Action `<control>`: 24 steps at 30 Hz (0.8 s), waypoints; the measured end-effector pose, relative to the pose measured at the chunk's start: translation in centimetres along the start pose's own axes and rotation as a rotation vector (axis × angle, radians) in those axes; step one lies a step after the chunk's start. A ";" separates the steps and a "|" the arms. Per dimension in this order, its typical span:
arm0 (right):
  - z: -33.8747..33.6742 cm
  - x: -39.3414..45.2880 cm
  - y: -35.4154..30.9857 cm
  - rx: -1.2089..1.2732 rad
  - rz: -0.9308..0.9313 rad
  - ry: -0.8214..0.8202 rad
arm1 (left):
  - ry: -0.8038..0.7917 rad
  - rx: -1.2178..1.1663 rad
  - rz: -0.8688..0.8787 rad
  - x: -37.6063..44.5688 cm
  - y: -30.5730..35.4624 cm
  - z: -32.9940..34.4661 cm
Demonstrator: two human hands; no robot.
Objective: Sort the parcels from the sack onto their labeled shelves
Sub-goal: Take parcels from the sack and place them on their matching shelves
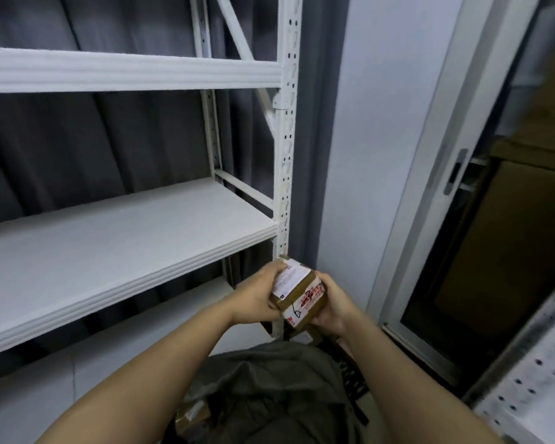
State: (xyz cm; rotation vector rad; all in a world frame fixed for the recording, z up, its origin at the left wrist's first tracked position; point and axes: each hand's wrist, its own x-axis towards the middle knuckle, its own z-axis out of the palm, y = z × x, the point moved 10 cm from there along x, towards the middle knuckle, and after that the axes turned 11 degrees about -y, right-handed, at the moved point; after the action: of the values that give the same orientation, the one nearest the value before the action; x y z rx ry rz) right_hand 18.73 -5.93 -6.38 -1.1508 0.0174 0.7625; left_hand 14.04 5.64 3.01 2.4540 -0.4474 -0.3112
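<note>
The left hand (pixel 259 294) and right hand (pixel 331 307) hold a small brown parcel (pixel 298 291) between them. Fingers (pixel 277 267) curl round its sides. The sack (pixel 269 392) sits below.

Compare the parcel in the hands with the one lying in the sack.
The held parcel is gripped by the left hand and the right hand in front of the shelving; the sack parcel lies low, part hidden. The held parcel shows a white label and red print; the other shows little marking. Both are brown, taped.
</note>
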 end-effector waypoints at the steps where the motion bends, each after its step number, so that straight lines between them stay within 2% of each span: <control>1: -0.5 -1.2 0.4 0.070 -0.027 0.030 | 0.052 -0.065 -0.014 -0.3 0.3 0.5; 4: -2.1 -5.7 2.1 0.258 -0.108 0.123 | 0.198 -0.268 -0.002 -1.4 1.5 2.4; 6: -3.3 -9.1 3.9 0.376 -0.169 0.190 | 0.196 -0.408 0.006 -2.2 2.4 4.8; 10: -6.0 -16.6 7.6 0.469 -0.258 0.340 | -0.009 -0.864 -0.124 -2.8 4.3 12.9; 12: -7.9 -20.7 8.9 0.438 -0.282 0.431 | -0.153 -0.996 -0.190 -3.4 6.7 17.3; 18: -14.2 -34.1 13.4 0.344 -0.319 0.694 | -0.449 -1.026 -0.208 -4.8 15.7 27.5; 24: -19.7 -46.2 19.1 0.365 -0.288 0.854 | -0.734 -0.822 -0.204 -6.6 24.8 38.1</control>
State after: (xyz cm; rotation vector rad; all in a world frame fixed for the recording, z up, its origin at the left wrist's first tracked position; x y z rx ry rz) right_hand -19.45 -43.22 -12.74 -1.0211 0.6635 -0.0323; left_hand -10.28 -30.83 -10.77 1.5167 -0.2720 -1.2265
